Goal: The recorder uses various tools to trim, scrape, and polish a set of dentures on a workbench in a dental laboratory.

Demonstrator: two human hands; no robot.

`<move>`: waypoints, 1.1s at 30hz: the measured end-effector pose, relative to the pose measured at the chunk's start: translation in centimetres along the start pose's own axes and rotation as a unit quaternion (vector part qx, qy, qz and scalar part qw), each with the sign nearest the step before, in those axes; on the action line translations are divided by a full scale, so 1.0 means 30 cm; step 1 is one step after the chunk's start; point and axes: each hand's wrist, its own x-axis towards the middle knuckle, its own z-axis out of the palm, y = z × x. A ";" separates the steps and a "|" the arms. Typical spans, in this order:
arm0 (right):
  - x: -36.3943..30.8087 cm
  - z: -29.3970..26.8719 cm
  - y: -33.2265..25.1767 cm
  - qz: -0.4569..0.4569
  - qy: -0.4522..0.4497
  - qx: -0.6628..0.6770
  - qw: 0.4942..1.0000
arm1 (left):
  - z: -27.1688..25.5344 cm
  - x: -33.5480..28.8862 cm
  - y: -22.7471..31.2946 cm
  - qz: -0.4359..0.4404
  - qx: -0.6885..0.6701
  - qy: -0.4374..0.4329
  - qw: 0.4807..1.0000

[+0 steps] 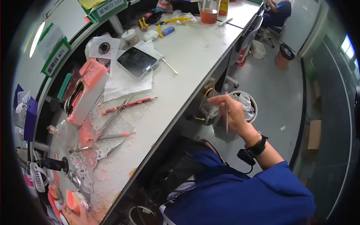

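Note:
At the lower left edge, my left hand [80,217] has its fingers around a pink wax piece [72,200] with a pale base. My palm is cut off by the picture's rim. My right hand [233,112] is raised beyond the bench front, over the floor side. A thin metal hand tool [227,122] is pinched in it, held nearly upright, the index finger pointing left. On the bench between the hands lie a red-handled tool [129,106], a slim metal tool with a pink-coated tip [114,135] and pink wax scraps [87,131] on a clear textured sheet.
A wax-smeared pink and white box [88,92] stands at the left. Behind it are a phone [137,62] on white paper, a cotton swab [170,66], pliers [142,24] and a cup of amber liquid [208,15]. A lined bin [245,105] sits below my right hand. Another person [277,13] sits far off.

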 end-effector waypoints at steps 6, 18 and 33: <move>0.006 0.089 0.055 -0.045 0.019 -0.150 0.987 | 0.314 -0.146 0.413 0.240 0.415 0.043 0.876; -0.250 -0.116 0.078 -0.104 0.104 -0.135 0.980 | 0.909 -0.143 0.739 0.144 -0.034 -0.614 0.775; 0.298 -0.310 0.005 0.066 -0.212 -0.312 0.924 | 1.309 -0.211 0.749 0.277 -0.015 -0.684 0.674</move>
